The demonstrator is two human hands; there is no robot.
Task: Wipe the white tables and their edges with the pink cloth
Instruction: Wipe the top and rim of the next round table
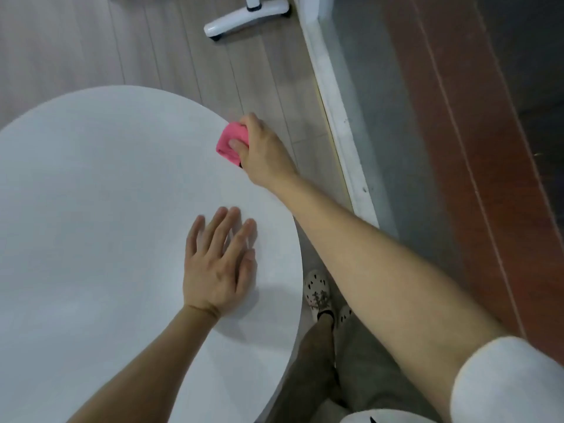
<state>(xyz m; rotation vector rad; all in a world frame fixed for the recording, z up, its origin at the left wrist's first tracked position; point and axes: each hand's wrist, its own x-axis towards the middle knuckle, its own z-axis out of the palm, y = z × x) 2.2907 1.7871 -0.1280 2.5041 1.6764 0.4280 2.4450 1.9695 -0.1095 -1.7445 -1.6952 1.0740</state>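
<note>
Pink cloth (232,141) is bunched up in the right hand (262,148), at the far right edge of the round white desk (106,193). The thumb lies on top of the cloth and the fingers curl round it, so the hand grips it. The cloth touches the desk top right at the rim. The right arm reaches out long past the side of the desk, bare up to a white sleeve (506,380).

The left hand (218,264) lies flat on the desk, nearer to the person, palm down, with fingers straight and a little spread. It holds nothing. It is well apart from the cloth.

Past the desk there is a grey wood floor (183,56). A white foot (247,18) with a small black wheel stands on that floor, far off at the top. A white strip (335,117) runs along the floor on the right, and red-brown boards (457,148) lie beyond it. Below the desk edge you can see grey trousers (360,361) and white shoes (317,290) with dark holes.
</note>
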